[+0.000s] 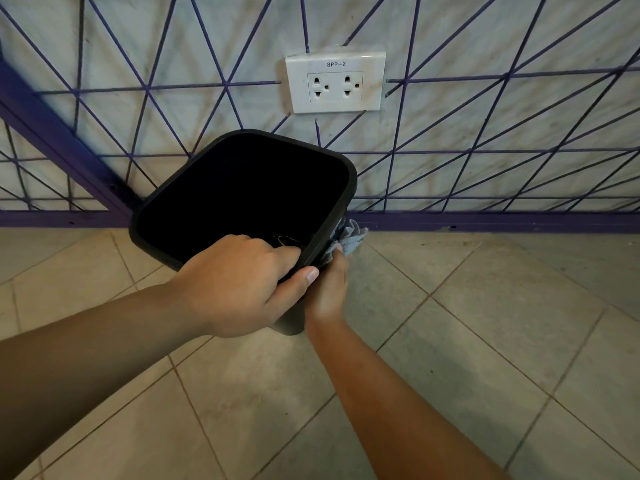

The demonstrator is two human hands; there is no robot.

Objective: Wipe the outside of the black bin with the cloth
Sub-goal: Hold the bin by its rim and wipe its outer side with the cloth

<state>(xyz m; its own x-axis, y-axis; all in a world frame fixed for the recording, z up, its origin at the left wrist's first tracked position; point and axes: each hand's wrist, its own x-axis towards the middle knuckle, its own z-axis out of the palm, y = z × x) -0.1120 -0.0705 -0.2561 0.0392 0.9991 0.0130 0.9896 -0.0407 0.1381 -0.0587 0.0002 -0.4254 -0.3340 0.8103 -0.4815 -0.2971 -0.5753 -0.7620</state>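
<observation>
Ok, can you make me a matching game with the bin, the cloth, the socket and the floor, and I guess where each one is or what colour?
Things:
1. black bin
2. cloth
3. socket
4. floor

Clues:
A. white, on the wall
B. beige tiles
C. gripped at its rim by the left hand
D. blue-grey, held against the bin's side by the right hand

Pairs: 1-C, 2-D, 3-A, 4-B
</observation>
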